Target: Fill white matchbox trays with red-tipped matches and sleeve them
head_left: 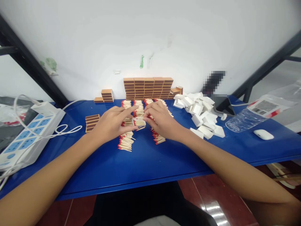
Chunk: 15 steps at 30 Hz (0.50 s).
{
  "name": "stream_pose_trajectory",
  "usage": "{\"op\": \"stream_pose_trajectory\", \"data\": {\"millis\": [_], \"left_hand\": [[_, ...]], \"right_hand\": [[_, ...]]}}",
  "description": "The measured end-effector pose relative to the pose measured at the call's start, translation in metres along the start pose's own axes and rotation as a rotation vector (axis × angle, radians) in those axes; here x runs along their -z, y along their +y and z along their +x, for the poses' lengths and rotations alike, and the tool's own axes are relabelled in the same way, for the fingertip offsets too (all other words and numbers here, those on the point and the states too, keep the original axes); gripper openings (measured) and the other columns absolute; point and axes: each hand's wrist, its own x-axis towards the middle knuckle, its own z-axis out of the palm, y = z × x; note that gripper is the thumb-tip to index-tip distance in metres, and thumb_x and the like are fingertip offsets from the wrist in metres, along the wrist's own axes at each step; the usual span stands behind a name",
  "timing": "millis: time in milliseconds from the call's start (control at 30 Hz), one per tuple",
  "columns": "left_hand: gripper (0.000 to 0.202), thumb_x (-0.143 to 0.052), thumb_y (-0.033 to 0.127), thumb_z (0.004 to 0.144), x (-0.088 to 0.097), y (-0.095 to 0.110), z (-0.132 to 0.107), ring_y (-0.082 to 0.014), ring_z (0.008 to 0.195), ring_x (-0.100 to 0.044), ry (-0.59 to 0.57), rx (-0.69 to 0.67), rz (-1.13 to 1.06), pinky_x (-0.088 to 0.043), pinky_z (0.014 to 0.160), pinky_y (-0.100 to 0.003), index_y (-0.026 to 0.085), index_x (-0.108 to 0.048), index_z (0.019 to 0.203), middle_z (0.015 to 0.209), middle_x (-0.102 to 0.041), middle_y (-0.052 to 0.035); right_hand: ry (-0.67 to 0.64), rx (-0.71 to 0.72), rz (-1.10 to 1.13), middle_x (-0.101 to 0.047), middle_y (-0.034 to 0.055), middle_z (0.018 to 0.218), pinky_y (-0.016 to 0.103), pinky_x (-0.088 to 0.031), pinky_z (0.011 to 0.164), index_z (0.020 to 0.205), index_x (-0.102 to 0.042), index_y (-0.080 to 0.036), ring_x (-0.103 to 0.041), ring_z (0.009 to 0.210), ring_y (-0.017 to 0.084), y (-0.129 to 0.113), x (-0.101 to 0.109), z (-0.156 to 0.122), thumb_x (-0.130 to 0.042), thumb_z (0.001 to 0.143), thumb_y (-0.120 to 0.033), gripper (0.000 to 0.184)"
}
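Note:
A small white matchbox tray [139,122] with red-tipped matches in it sits between my hands. My left hand [112,121] grips its left end, thumb along the near side and index finger stretched out above. At the tray's right end, my right hand [162,121] has its fingers curled and drawn together; whatever they pinch is hidden. Loose matches [126,142] lie in rows under and around both hands, several rows reaching back toward the wall. The right hand partly covers the rows beneath it.
Stacked brown matchboxes [148,88] stand against the wall, with smaller stacks [107,95] at left and one [92,122] beside my left hand. White trays [199,110] are heaped right. A power strip [25,138], plastic bottle [242,121] and white earphone case [263,134] flank the blue table [141,169].

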Motion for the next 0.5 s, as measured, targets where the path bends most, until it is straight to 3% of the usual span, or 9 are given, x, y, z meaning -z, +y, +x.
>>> {"op": "stream_pose_trajectory", "data": {"millis": [333,500], "left_hand": [[0.076,-0.078,0.048,0.089,0.000,0.006,0.002,-0.0230,0.091,-0.073,0.026,-0.017,-0.069,-0.053,0.086,-0.035,0.025,-0.045,0.153,0.102,-0.080,-0.0042],[0.069,-0.073,0.050,0.092,0.005,-0.007,0.000,-0.0256,0.095,-0.073,0.007,0.066,0.034,-0.053,0.089,-0.038,0.024,-0.048,0.151,0.103,-0.080,-0.0062]], "right_hand": [[0.054,0.014,-0.014,-0.064,0.0105,0.110,0.049,-0.041,0.098,0.094,-0.061,-0.022,-0.050,0.108,0.028,-0.002,-0.003,-0.001,-0.057,0.100,-0.021,0.008],[0.107,0.000,-0.019,-0.065,0.0087,0.105,0.047,-0.041,0.095,0.091,-0.065,-0.023,-0.049,0.105,0.028,0.002,0.007,0.000,-0.059,0.100,-0.022,0.010]]}}
